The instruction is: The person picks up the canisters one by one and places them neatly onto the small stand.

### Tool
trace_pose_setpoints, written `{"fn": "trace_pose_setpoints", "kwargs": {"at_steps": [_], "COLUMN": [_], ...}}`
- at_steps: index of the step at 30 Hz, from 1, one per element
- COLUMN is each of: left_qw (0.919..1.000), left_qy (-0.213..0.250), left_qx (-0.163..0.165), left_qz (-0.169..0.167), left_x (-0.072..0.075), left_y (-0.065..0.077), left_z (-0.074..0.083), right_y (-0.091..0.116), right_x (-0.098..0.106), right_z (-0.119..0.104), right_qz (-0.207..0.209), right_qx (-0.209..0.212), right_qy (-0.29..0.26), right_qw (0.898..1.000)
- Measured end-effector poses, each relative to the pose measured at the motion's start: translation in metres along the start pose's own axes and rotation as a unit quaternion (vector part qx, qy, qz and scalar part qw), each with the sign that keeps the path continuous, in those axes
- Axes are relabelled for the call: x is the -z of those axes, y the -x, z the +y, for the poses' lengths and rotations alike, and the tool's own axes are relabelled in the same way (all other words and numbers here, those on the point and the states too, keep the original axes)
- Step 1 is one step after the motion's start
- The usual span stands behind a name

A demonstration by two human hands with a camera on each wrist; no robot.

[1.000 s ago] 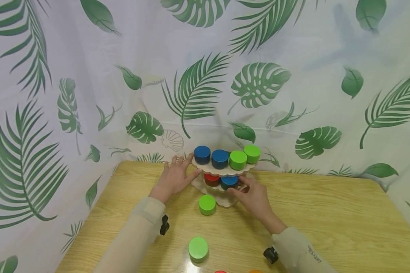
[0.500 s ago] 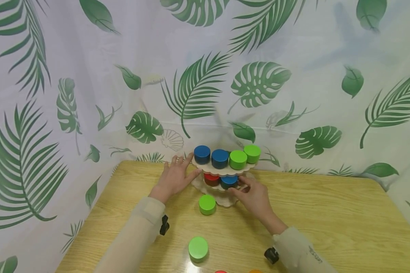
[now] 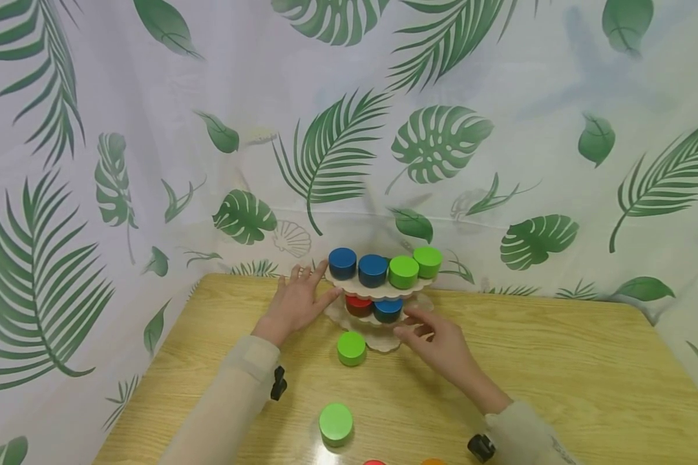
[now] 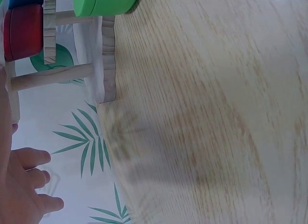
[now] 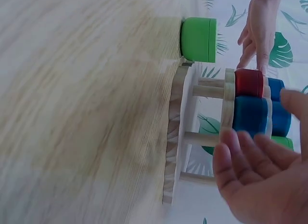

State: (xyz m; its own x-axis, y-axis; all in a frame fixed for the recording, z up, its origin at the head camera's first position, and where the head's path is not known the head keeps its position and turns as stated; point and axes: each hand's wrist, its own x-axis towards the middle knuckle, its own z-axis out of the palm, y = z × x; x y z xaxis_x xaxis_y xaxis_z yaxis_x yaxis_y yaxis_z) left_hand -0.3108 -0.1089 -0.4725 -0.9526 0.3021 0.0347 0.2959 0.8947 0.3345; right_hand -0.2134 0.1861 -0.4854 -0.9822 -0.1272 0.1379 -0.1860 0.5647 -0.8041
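A tiered wooden stand (image 3: 382,340) with scalloped edges stands toward the back of the table. On its top tier sit two blue tins (image 3: 372,271) and two green tins (image 3: 404,272). A red tin (image 3: 358,306) and a blue tin (image 3: 388,311) share the tier below. My left hand (image 3: 293,305) touches the top tier's left rim with thumb and forefinger, its fingers spread. Just right of the lower blue tin is my right hand (image 3: 442,342), fingers loosely bent and holding nothing; in the right wrist view a gap separates its thumb from its fingers (image 5: 240,154).
A green tin (image 3: 351,349) stands on the table in front of the stand, and another green tin (image 3: 335,424) is nearer. Red (image 3: 375,462) and orange (image 3: 433,462) tops peek in at the bottom edge. A leaf-patterned cloth (image 3: 349,161) hangs behind the wooden table (image 3: 558,368).
My right hand has let go of the blue tin on the lower tier and drawn back slightly to the right. The left hand has stayed at the stand's rim.
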Motion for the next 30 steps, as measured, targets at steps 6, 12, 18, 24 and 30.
{"fn": "trace_pose_setpoints", "kwargs": {"at_steps": [6, 12, 18, 24, 30], "left_qw": [1.0, 0.9999, 0.9999, 0.9999, 1.0], "left_qy": [0.003, 0.002, -0.001, -0.005, -0.004], "left_qx": [-0.003, -0.009, -0.013, -0.011, -0.009], "left_qz": [-0.001, 0.005, 0.007, 0.005, 0.003], "left_x": [0.0, 0.002, 0.002, 0.001, 0.002], "left_y": [0.0, 0.0, -0.001, 0.0, 0.0], "left_z": [0.0, -0.001, -0.002, -0.001, 0.0], "right_y": [0.016, 0.034, 0.057, 0.08, 0.097], "right_x": [0.013, 0.027, 0.036, 0.04, 0.041], "right_z": [-0.001, 0.001, 0.006, 0.016, 0.028], "right_qz": [-0.059, -0.106, -0.15, -0.195, -0.241], "right_qx": [0.009, 0.024, 0.038, 0.061, 0.022], "right_qy": [-0.014, -0.045, -0.057, -0.071, -0.084], "right_qw": [0.998, 0.993, 0.986, 0.976, 0.967]}}
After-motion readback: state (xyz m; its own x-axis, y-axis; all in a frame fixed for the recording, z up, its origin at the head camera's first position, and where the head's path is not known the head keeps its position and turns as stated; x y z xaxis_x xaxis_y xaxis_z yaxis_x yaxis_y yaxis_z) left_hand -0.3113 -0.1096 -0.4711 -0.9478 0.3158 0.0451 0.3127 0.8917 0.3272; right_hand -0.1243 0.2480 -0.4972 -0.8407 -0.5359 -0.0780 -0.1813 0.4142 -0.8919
